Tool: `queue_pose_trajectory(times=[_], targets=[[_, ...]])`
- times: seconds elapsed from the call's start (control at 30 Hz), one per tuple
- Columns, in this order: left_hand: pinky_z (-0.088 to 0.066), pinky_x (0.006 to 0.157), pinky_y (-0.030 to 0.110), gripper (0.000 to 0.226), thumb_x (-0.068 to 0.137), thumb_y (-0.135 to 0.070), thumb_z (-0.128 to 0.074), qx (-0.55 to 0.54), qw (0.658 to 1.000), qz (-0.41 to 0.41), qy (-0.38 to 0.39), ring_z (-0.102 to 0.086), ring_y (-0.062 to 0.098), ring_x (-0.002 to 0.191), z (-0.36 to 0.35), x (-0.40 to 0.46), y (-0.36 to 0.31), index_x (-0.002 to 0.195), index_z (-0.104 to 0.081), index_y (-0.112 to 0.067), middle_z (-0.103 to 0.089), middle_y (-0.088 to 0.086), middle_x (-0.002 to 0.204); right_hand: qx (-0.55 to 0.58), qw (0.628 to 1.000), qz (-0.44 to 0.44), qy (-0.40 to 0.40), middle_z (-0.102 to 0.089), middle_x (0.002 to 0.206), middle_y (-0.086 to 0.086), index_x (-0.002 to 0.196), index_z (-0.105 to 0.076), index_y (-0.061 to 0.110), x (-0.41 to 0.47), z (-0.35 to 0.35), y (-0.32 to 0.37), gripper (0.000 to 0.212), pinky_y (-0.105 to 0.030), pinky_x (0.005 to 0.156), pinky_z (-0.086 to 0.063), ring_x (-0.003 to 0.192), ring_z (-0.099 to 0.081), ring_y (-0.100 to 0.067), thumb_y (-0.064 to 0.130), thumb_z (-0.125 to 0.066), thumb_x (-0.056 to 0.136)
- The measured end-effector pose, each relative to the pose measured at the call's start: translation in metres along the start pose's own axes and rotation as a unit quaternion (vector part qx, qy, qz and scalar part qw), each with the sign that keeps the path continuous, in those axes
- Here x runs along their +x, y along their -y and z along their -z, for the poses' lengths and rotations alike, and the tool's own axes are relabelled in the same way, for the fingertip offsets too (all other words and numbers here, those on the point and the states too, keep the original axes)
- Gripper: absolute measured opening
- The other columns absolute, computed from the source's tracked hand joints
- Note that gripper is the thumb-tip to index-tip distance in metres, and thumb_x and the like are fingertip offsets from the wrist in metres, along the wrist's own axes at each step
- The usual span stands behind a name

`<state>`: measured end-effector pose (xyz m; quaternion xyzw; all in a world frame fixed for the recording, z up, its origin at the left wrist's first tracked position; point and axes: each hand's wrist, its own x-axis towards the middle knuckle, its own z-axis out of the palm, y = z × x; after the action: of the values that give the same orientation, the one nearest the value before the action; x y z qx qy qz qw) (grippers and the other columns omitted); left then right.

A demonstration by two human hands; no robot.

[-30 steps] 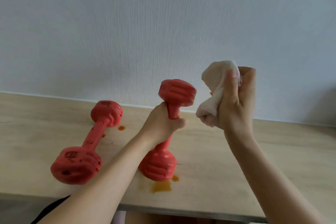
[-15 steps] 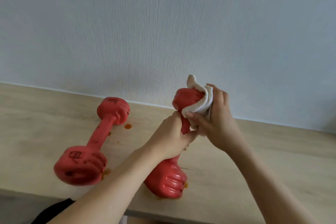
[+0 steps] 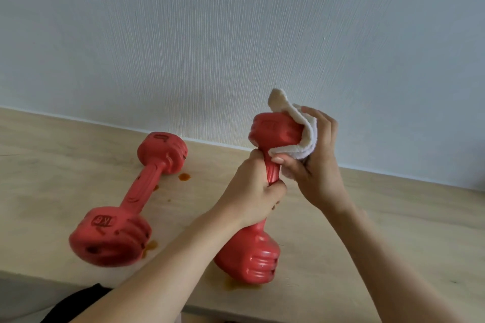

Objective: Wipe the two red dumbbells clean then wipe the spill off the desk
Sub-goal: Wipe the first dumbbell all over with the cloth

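My left hand (image 3: 252, 191) grips the handle of a red dumbbell (image 3: 249, 257) that stands tilted, its lower head on the wooden desk (image 3: 393, 244). My right hand (image 3: 312, 165) holds a white cloth (image 3: 301, 136) pressed against the right side of that dumbbell's upper head. A second red dumbbell (image 3: 131, 202) lies flat on the desk to the left, with dark spots on its near head. Orange-brown spill patches show under the held dumbbell (image 3: 236, 284), beside the lying dumbbell's near head (image 3: 151, 245) and near its far head (image 3: 184, 176).
A pale textured wall (image 3: 236, 34) rises right behind the desk. The desk's front edge runs along the bottom of the view, with a dark piece of clothing (image 3: 78, 301) below it at the lower left.
My right hand came down from mid-air with the cloth and now presses it on the dumbbell's upper head. The held dumbbell has shifted slightly and its lower head covers more of the spill.
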<state>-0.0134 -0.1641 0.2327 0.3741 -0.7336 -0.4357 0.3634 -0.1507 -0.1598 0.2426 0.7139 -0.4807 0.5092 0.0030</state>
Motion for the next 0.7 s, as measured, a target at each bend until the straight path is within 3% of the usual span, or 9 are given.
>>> queue_pose_trajectory(times=[0.07,0.13,0.17,0.23,0.3,0.37,0.5,0.6,0.7], targets=[[-0.046,0.047,0.025,0.023,0.082,-0.004,-0.056,-0.015,1.000,-0.003,0.016,-0.056,0.012,0.048,0.001,0.000,0.000,0.101,-0.045,-0.007,-0.055,0.003,0.066,0.058,0.998,-0.017,0.034,-0.038,0.125,0.012,0.127,-0.034,0.025,-0.007,0.006,-0.006,0.067,-0.037,0.086,-0.050,0.110,-0.051,-0.020,0.065,-0.056,0.078],[-0.044,0.046,0.023,0.021,0.083,-0.005,-0.058,-0.033,0.999,-0.011,0.015,-0.055,0.011,0.046,0.002,0.001,0.000,0.099,-0.045,-0.006,-0.053,0.002,0.064,0.094,0.992,-0.054,0.065,-0.049,0.109,0.009,0.123,-0.032,0.032,-0.012,0.005,-0.006,0.065,-0.034,0.057,-0.055,0.082,-0.061,-0.011,0.060,-0.064,0.075],[-0.043,0.046,0.022,0.020,0.083,-0.006,-0.058,-0.038,0.999,-0.010,0.009,-0.055,0.010,0.045,0.002,0.003,0.001,0.099,-0.045,-0.005,-0.053,0.002,0.063,0.094,0.991,-0.057,0.072,-0.051,0.107,0.008,0.124,-0.032,0.032,-0.012,0.004,-0.006,0.066,-0.035,0.057,-0.056,0.080,-0.061,-0.013,0.059,-0.065,0.075],[-0.043,0.045,0.020,0.021,0.083,-0.005,-0.057,-0.048,0.999,-0.003,-0.003,-0.054,0.007,0.044,0.004,0.005,0.001,0.101,-0.046,-0.003,-0.056,0.005,0.063,0.093,0.989,-0.092,0.063,-0.048,0.118,-0.003,0.129,-0.033,0.031,-0.007,-0.001,-0.002,0.066,-0.044,0.083,-0.053,0.105,-0.055,-0.022,0.060,-0.062,0.077],[-0.044,0.046,0.020,0.024,0.083,-0.007,-0.057,-0.056,0.998,-0.007,-0.017,-0.056,0.007,0.045,0.005,0.006,0.001,0.104,-0.046,-0.003,-0.058,0.007,0.067,0.051,0.992,-0.114,0.028,-0.040,0.123,-0.009,0.133,-0.035,0.013,0.000,-0.008,0.006,0.079,-0.037,0.100,-0.042,0.118,-0.043,-0.018,0.060,-0.061,0.075],[-0.044,0.045,0.021,0.023,0.083,-0.009,-0.057,-0.051,0.998,-0.009,-0.031,-0.056,0.007,0.045,0.004,0.006,0.000,0.104,-0.048,-0.006,-0.058,0.004,0.066,-0.011,0.992,-0.128,0.010,-0.033,0.127,-0.010,0.136,-0.031,0.005,0.006,-0.012,0.023,0.087,-0.032,0.104,-0.036,0.122,-0.037,-0.019,0.054,-0.064,0.073],[-0.041,0.042,0.019,0.025,0.081,-0.007,-0.053,0.000,0.999,-0.034,-0.038,-0.052,0.006,0.041,-0.004,0.009,-0.003,0.105,-0.048,-0.010,-0.057,0.000,0.058,-0.210,0.974,-0.077,-0.041,-0.031,0.133,-0.025,0.133,-0.040,0.005,0.014,-0.018,0.044,0.074,-0.043,0.095,-0.038,0.119,-0.033,-0.041,0.047,-0.064,0.077],[-0.043,0.046,0.023,0.028,0.081,-0.002,-0.053,-0.023,0.999,-0.024,-0.021,-0.053,0.008,0.043,-0.007,0.010,-0.002,0.107,-0.047,-0.011,-0.056,0.002,0.060,-0.138,0.986,-0.090,-0.030,-0.031,0.132,-0.020,0.132,-0.040,0.006,0.012,-0.013,0.028,0.075,-0.039,0.099,-0.036,0.120,-0.033,-0.033,0.053,-0.062,0.078],[-0.046,0.049,0.024,0.031,0.079,0.001,-0.053,-0.025,1.000,-0.012,0.005,-0.057,0.011,0.049,-0.007,0.010,0.001,0.108,-0.046,-0.010,-0.055,0.003,0.067,-0.016,0.997,-0.077,-0.017,-0.032,0.130,-0.014,0.133,-0.035,0.005,0.001,-0.003,0.000,0.087,-0.021,0.103,-0.033,0.123,-0.032,-0.012,0.068,-0.051,0.077]])
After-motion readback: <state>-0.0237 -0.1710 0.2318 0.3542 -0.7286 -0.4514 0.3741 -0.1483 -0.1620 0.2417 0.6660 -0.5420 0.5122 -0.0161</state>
